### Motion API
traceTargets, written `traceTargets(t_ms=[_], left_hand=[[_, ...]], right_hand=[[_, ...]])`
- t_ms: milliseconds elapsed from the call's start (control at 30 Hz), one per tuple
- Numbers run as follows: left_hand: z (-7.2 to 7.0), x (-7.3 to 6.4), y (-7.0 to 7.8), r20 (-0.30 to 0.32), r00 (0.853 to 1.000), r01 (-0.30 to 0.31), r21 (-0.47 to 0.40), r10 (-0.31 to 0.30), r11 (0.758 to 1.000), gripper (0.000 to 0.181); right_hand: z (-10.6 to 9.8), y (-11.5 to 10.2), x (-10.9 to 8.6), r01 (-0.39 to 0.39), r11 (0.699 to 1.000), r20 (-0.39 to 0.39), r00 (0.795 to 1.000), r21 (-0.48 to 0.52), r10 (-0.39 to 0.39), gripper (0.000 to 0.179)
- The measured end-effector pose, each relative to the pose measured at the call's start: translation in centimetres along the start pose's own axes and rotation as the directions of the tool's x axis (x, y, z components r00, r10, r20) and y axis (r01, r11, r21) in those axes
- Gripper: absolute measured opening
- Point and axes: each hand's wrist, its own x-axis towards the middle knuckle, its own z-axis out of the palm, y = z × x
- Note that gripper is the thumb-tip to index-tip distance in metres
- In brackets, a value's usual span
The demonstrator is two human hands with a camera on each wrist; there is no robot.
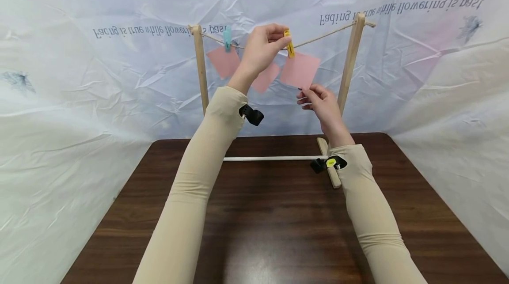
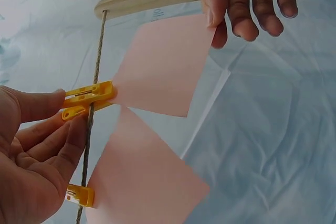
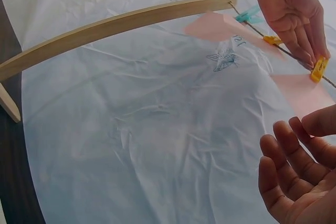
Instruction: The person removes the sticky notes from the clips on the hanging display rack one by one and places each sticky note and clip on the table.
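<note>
My left hand (image 1: 260,50) pinches a yellow clothespin (image 1: 289,44) on the twine (image 1: 326,35). In the left wrist view, the clothespin (image 2: 89,98) straddles the twine and meets the corner of a pink paper square (image 2: 165,64). With thumb and forefinger, my right hand (image 1: 321,103) pinches the lower corner of that same paper (image 1: 300,70); its other fingers are spread. A second yellow clothespin (image 2: 80,195) holds another pink square (image 2: 144,177), partly behind my left hand in the head view. Farther left, a light blue clothespin (image 1: 227,39) holds a third pink square (image 1: 224,62).
Two wooden posts (image 1: 350,58) hold the twine at its ends. A white rod (image 1: 274,158) runs low between them, near a wooden foot (image 1: 334,176) on the dark brown table (image 1: 254,222). Creased, printed pale sheeting (image 1: 131,85) surrounds the table at the back and sides.
</note>
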Motion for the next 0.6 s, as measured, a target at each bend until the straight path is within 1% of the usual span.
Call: traceTargets(t_ms=[100, 233, 300, 367, 533, 600], left_hand=[[-0.1, -0.1, 0.0, -0.025, 0.999, -0.037, 0.012, 0.037, 0.999, 0.033], [-0.2, -0.1, -0.2, -0.064, 0.993, -0.097, 0.030, 0.098, 0.995, 0.030], [-0.3, 0.0, -0.3, -0.082, 0.989, -0.125, 0.024, 0.127, 0.992, 0.030], [-0.4, 0.0, -0.4, -0.101, 0.985, -0.141, -0.003, 0.140, 0.990, 0.030], [-0.9, -0.1, -0.3, -0.183, 0.965, -0.194, -0.018, 0.188, 0.981, 0.028], [-1.2, -0.2, -0.2, -0.224, 0.952, -0.219, -0.018, 0.209, 0.976, 0.027]], right_hand=[[0.0, 0.1, 0.0, 0.000, 1.000, 0.004, 1.000, -0.007, 0.000, 0.020], [0.2, 0.3, 0.0, -0.002, 1.000, 0.012, 1.000, -0.013, 0.002, 0.022], [0.2, 0.4, 0.0, -0.004, 1.000, 0.015, 1.000, -0.016, 0.004, 0.022], [0.3, 0.6, -0.1, -0.007, 1.000, 0.015, 1.000, -0.014, 0.008, 0.023], [0.5, 0.8, -0.2, -0.005, 1.000, 0.020, 1.000, -0.019, 0.006, 0.022], [0.5, 0.9, -0.2, -0.004, 1.000, 0.022, 1.000, -0.019, 0.004, 0.021]])
